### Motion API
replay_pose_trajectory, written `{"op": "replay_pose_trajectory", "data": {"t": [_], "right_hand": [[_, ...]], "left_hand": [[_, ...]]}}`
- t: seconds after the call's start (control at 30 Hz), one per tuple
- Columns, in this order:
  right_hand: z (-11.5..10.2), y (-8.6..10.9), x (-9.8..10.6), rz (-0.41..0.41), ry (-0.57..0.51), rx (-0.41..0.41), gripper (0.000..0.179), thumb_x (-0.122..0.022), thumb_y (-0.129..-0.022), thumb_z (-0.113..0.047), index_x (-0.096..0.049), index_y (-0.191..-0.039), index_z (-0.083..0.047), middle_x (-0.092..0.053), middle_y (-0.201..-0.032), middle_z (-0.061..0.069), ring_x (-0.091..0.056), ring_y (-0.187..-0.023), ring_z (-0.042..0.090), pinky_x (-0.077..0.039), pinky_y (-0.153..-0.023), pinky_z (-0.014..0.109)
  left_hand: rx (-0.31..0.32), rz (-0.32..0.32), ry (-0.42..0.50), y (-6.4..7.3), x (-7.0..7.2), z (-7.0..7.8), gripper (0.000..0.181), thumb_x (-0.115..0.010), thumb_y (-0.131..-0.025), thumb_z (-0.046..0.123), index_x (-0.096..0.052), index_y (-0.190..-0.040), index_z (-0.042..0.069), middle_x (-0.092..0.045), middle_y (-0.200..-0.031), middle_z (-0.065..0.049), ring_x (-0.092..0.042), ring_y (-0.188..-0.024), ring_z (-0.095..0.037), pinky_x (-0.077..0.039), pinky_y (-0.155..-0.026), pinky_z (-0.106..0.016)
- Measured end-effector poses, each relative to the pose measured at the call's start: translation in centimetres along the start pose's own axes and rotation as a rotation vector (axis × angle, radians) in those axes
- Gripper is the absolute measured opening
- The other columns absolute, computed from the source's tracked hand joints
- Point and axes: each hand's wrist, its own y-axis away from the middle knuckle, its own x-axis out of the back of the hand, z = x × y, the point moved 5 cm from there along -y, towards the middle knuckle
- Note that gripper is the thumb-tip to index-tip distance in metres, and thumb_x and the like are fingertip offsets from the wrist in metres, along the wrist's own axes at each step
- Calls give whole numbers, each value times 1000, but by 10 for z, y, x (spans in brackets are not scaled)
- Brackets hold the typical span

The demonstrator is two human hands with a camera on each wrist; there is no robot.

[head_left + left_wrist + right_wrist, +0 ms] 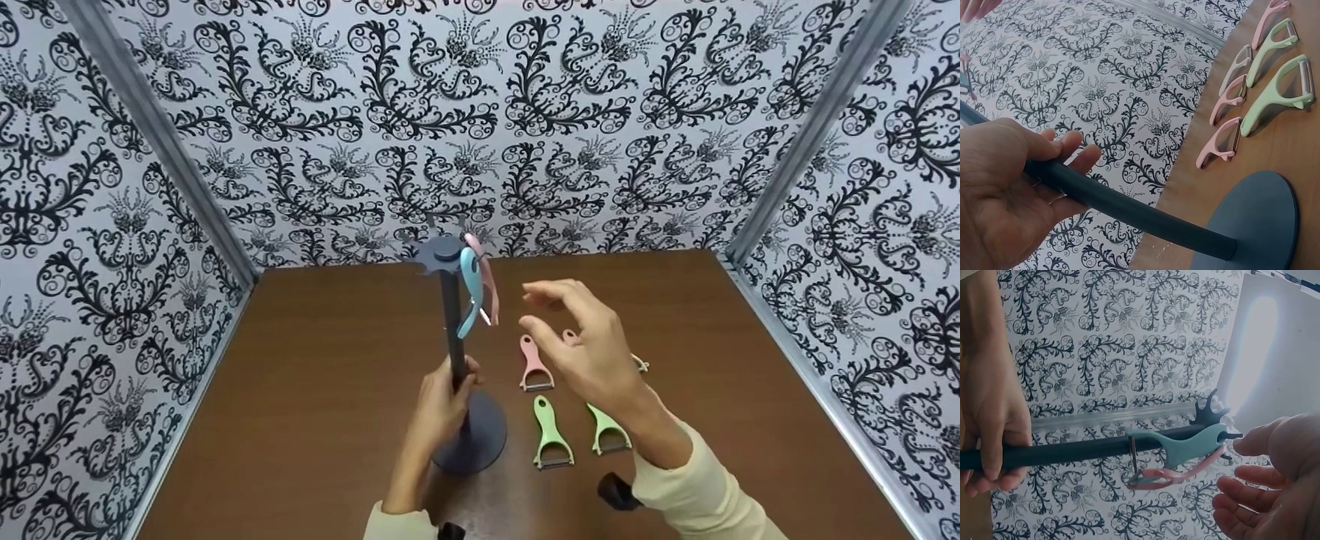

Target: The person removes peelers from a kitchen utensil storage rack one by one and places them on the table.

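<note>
A dark stand (454, 319) with a round base and a hooked top rises from the table. My left hand (444, 401) grips its pole, fingers and thumb wrapped round it. From the hooks hang a blue peeler (470, 289) and a pink peeler (489, 289), side by side. In the right wrist view the blue peeler (1190, 449) has a hook through its handle hole. My right hand (589, 345) is in the air to the right of the hanging peelers, thumb and fingers apart, holding nothing.
On the brown table right of the base lie a pink peeler (532, 360), a green peeler (550, 431) and another green peeler (609, 429). More pink ones and a white peeler (1235, 68) lie beyond, partly hidden by my right hand in the head view. Patterned walls (480, 135) enclose the table.
</note>
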Motion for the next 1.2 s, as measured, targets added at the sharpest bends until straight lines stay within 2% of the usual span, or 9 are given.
{"op": "replay_pose_trajectory", "data": {"t": [0.17,0.37,0.5,0.67,0.83,1.0,1.2], "right_hand": [[-3,-6,-8,3,-44,-35,33,-76,-92,-2,-69,-124,-4,-70,-112,-1,-65,-104,18,-50,-91,28],[-5,-9,-13,-4,-69,-41,32,-76,-92,-1,-69,-123,-5,-70,-111,1,-65,-103,22,-49,-94,30],[-6,-10,-15,-8,-81,-37,31,-76,-92,-1,-70,-122,-4,-70,-110,-1,-66,-102,23,-50,-93,31],[-9,-13,-19,-33,-80,-47,29,-76,-93,-3,-70,-121,-3,-70,-109,3,-64,-102,17,-50,-92,32],[-9,-15,-25,-48,-84,-69,28,-75,-93,-3,-70,-121,-2,-70,-109,4,-64,-101,15,-51,-92,32],[-8,-15,-33,-28,-67,-27,27,-76,-92,-1,-70,-118,-1,-70,-109,7,-65,-98,15,-52,-89,31],[-11,-14,-41,50,45,55,29,-79,-90,-3,-69,-118,0,-69,-111,5,-64,-90,15,-52,-81,30]], "left_hand": [[3,-11,3,0,1,-1,13,-59,-100,-7,-63,-103,5,-73,-92,-4,-73,-90,-21,-57,-79,-36],[-11,-14,-4,-1,0,-1,11,-61,-99,-9,-64,-101,1,-73,-92,-11,-70,-87,-19,-54,-76,-33],[-14,-15,-9,-1,0,0,13,-61,-98,-10,-65,-100,2,-73,-92,-7,-70,-88,-19,-54,-77,-34],[7,-28,-4,-3,2,0,16,-62,-97,-9,-67,-98,6,-72,-90,1,-71,-90,-25,-53,-78,-34],[7,-49,28,-4,3,0,17,-61,-97,-10,-66,-98,6,-72,-91,-2,-71,-92,-33,-54,-80,-36],[10,-49,31,-4,3,0,18,-61,-96,-11,-66,-98,6,-72,-92,-5,-71,-92,-28,-54,-80,-37],[35,-60,15,-3,2,-1,19,-59,-96,-11,-66,-98,7,-72,-92,-2,-69,-90,-18,-52,-78,-35]]}}
